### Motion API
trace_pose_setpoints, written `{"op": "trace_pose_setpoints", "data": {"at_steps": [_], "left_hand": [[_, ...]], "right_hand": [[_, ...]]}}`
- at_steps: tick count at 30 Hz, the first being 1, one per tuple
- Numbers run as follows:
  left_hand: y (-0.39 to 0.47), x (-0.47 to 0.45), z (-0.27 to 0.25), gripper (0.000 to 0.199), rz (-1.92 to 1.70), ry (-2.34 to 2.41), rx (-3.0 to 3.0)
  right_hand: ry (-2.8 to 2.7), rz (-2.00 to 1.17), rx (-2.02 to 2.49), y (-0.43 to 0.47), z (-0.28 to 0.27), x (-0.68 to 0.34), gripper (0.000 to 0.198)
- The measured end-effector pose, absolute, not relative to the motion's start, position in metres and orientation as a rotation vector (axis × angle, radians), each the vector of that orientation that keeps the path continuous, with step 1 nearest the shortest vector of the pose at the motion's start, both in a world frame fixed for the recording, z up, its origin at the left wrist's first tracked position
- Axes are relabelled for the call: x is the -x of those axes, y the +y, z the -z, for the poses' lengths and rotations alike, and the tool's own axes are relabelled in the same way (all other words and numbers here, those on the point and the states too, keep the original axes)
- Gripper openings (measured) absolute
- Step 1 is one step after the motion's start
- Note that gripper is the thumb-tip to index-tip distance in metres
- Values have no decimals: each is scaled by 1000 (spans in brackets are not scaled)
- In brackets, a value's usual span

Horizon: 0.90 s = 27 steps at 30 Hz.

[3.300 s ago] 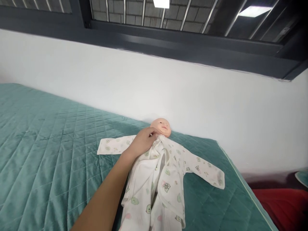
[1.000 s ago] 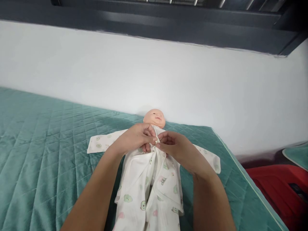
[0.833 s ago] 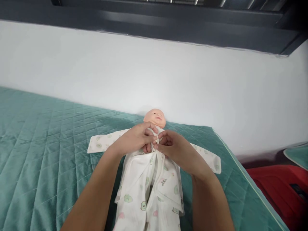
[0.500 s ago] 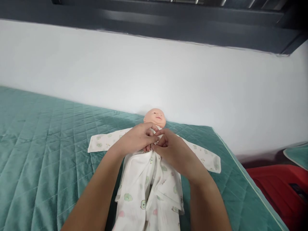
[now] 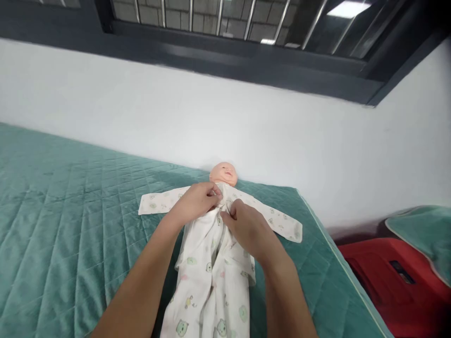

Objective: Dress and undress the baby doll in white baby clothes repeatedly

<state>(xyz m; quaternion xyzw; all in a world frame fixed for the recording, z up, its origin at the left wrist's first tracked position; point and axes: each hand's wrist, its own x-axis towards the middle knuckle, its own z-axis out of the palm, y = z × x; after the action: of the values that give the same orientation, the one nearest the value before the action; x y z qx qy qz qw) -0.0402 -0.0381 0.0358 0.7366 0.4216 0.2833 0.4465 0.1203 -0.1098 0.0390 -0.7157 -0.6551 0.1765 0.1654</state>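
Note:
A baby doll [image 5: 222, 174] lies on its back, its bare head close to the wall. It wears a white baby shirt [image 5: 278, 220] printed with small green animals, both sleeves spread out sideways. Matching printed trousers [image 5: 207, 305] cover the legs below. My left hand [image 5: 202, 199] is closed at the upper chest, thumb and fingers pinching the shirt front. Just to its right and slightly lower, my right hand [image 5: 244, 223] grips the shirt front too, its fingers curled. A small gap separates the two hands; the fabric at the fingertips is partly hidden.
A green quilted cover [image 5: 81, 225] lies under the doll, its edge running down on the right. Beyond that edge is a red plastic stool or chair [image 5: 384, 277] with green cloth [image 5: 423, 230] beside it. Behind are a white wall [image 5: 176, 112] and a barred window [image 5: 225, 21].
My hands, which were touching at the fingertips, have moved a little apart. The view has tilted up and shifted right, so more of the window and the red seat shows.

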Motion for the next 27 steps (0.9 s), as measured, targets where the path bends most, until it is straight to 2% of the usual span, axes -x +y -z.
{"op": "trace_pose_setpoints", "data": {"at_steps": [6, 9, 13, 17, 20, 23, 27], "left_hand": [[-72, 59, -28, 19, -639, 928, -1850], [-86, 62, -18, 24, -611, 863, -1679], [-92, 58, -9, 28, -635, 846, -1612], [-92, 50, -6, 23, -712, 917, -1721], [-92, 43, -3, 14, -859, 989, -1891], [-91, 40, 0, 14, -995, 999, -2054], [-93, 42, -2, 16, -896, 960, -1931]], "right_hand": [[-1821, -194, 1920, -134, -14, -104, 11], [-1710, -188, 1876, -148, -2, -101, 4], [-1596, -426, 1748, -152, 5, -108, 11], [-1410, -787, 1546, -145, 9, -120, 20], [-1311, -847, 1478, -141, 12, -123, 23], [-1239, -870, 1429, -139, 16, -124, 26], [-1175, -941, 1332, -138, 20, -124, 25]]}}
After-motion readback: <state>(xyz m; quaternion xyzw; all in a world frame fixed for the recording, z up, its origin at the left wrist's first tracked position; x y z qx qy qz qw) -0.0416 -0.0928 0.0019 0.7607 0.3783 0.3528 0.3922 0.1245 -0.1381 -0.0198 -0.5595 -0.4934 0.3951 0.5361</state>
